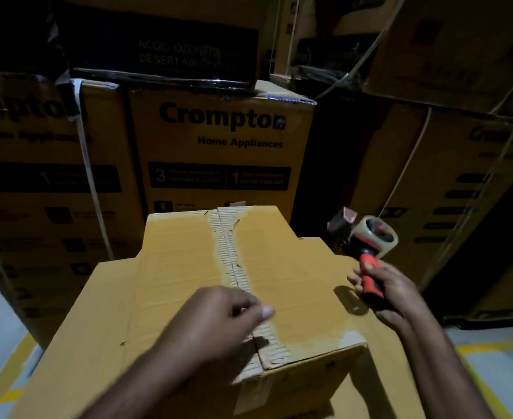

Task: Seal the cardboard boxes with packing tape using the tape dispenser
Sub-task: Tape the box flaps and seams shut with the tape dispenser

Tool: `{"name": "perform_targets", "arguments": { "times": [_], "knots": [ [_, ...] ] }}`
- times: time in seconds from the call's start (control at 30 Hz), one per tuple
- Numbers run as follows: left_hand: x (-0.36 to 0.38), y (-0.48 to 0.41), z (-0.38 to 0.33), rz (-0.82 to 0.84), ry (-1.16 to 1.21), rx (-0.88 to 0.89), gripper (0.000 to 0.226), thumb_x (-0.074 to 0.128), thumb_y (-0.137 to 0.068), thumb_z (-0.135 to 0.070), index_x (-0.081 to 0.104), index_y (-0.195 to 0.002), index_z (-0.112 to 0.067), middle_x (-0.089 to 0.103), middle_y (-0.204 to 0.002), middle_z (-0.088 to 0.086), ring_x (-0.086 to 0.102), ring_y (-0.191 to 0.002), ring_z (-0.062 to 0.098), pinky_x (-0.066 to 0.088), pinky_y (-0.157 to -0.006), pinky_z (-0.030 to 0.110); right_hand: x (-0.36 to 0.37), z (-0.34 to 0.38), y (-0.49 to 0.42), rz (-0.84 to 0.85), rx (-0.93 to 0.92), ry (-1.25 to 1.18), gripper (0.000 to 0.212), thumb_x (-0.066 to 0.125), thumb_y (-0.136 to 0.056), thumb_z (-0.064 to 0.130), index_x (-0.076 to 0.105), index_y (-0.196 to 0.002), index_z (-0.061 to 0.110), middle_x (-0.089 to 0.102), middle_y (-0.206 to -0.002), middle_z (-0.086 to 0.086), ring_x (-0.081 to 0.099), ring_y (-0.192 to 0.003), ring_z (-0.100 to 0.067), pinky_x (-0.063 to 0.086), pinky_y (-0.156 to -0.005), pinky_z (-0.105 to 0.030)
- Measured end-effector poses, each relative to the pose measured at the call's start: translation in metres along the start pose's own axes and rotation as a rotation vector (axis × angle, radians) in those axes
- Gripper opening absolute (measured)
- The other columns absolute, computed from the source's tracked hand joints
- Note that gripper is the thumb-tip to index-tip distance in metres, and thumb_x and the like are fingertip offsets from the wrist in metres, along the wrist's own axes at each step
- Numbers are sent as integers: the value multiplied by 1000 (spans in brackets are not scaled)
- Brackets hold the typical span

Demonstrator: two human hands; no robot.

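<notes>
Two bare forearms are seen reaching in from the bottom edge, over a cardboard box (188, 261) that is set on a larger carton (67, 343). Down the middle of the box top a seam (231, 261) is seen between closed flaps, and the outer paper along it is torn away so that a pale, ribbed strip is laid bare. No tape is seen over this seam.

The left hand (219, 316) is held at the near end of the seam, low over the box top. Its fingers are curled inward and the thumb tip is brought up against the forefinger. The hand is blurred, so it cannot be told whether anything is pinched there or whether the cardboard is touched.

The tape dispenser (367, 237) is held by the right hand (385, 291), off the right edge of the box and apart from it. The fingers are wrapped round the orange-and-black handle (371, 282), with the thumb laid along its near side. A roll of clear tape (380, 234) is carried above the fist, and the dark head of the dispenser is pointed up and away from the person.

Behind the box, tall Crompton cartons (222, 140) are stacked, some bound with pale straps. Grey floor (491, 352) with yellow lines is seen at both lower corners.
</notes>
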State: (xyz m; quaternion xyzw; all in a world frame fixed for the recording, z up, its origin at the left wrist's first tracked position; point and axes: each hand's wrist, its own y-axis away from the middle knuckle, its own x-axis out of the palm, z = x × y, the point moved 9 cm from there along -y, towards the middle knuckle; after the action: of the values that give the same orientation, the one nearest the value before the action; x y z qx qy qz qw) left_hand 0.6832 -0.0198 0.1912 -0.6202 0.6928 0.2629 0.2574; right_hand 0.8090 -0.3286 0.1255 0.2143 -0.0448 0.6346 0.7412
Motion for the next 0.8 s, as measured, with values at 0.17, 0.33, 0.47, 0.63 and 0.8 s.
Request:
{"name": "perform_targets", "arguments": {
  "times": [0.17, 0.33, 0.47, 0.63, 0.8],
  "knots": [
    [-32, -36, -35, -63, 615, -32, 32, 61, -97, -40, 76, -105, -13, 78, -101, 5, 75, -93, 17, 59, -94, 45, 60, 76, 64, 197, -335, 170, 52, 62, -90, 6, 43, -134, 25, 66, -111, -16, 66, -70, -24, 55, -49, -31],
    [-45, -70, -66, 13, 1140, -99, 66, 48, -102, -54, 51, -140, 0, 60, -135, 27, 67, -117, 36, 54, -100, 49, 109, 78, 123, 182, -574, 490, 57, 69, -91, 15, 44, -136, 38, 58, -114, -3, 70, -82, -28, 62, -61, -44],
    [-52, -81, -61, 17, 1281, -140, 77, 40, -100, -66, 55, -134, 1, 66, -125, 30, 61, -123, 43, 41, -112, 59, 131, 60, 139, 52, -794, 853, 60, 70, -91, 29, 40, -143, 36, 55, -127, 11, 62, -107, -21, 58, -83, -47],
    [-33, -81, -37, 99, 1361, -328, 73, 43, -98, -67, 63, -127, -4, 73, -114, 22, 69, -110, 43, 53, -90, 58, 140, 54, 151, -43, -938, 973, 63, 71, -91, 22, 43, -148, 20, 57, -136, -6, 58, -118, -27, 50, -84, -34],
    [-30, -89, -23, 50, 1454, -390, 43, 70, -93, -38, 64, -106, 3, 75, -98, 20, 74, -95, 33, 59, -87, 51, 148, 46, 149, -21, -966, 958, 63, 72, -91, 19, 45, -147, 17, 58, -137, -8, 58, -120, -28, 50, -85, -33]
  ]
}}
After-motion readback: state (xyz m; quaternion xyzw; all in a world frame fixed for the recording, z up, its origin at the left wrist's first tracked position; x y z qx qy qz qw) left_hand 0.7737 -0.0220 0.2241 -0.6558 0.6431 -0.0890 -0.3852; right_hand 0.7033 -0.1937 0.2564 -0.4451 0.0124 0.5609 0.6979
